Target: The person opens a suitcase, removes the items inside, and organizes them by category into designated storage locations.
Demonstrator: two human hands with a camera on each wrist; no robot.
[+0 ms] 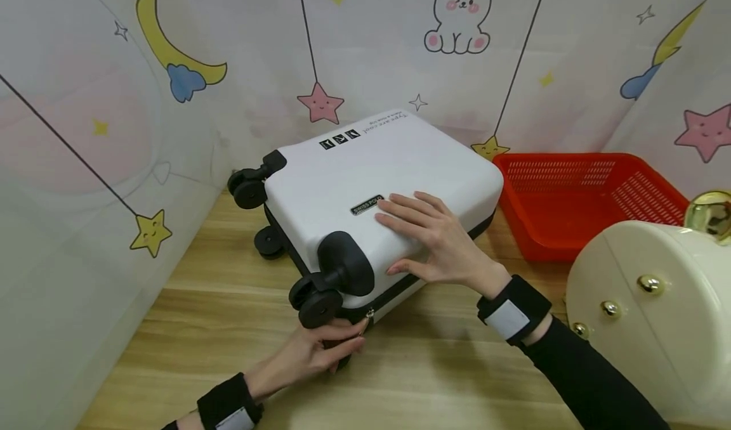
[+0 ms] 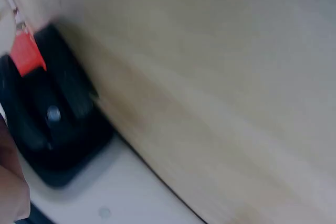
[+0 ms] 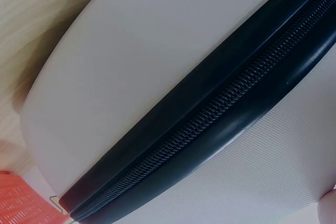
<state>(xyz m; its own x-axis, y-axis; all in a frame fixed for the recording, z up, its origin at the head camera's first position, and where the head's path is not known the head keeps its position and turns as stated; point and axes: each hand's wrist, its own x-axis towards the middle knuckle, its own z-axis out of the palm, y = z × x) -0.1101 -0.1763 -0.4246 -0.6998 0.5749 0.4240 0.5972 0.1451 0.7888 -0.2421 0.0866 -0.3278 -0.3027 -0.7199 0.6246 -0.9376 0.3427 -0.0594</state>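
A small white suitcase [image 1: 320, 189] lies flat on the wooden tabletop, its black wheels [image 1: 321, 307] facing left and toward me. At its near corner my left hand [image 1: 316, 352] pinches the metal zipper pull [image 1: 370, 314] between thumb and fingers. My right hand [image 1: 436, 240] rests on the upper shell with fingers spread, beside the black name badge [image 1: 365, 205]. In the right wrist view, the black zipper [image 3: 210, 111] runs along the side with its teeth joined. The left wrist view shows a black wheel mount [image 2: 58, 108] and a red piece [image 2: 27, 53] near my fingers.
On the right stands a red plastic basket [image 1: 545, 250] close to the suitcase. In front of it is a cream rounded box [image 1: 622, 341] with gold knobs, near my right forearm. A printed cloth [image 1: 377, 49] hangs behind the table [image 1: 217, 303] and along its left.
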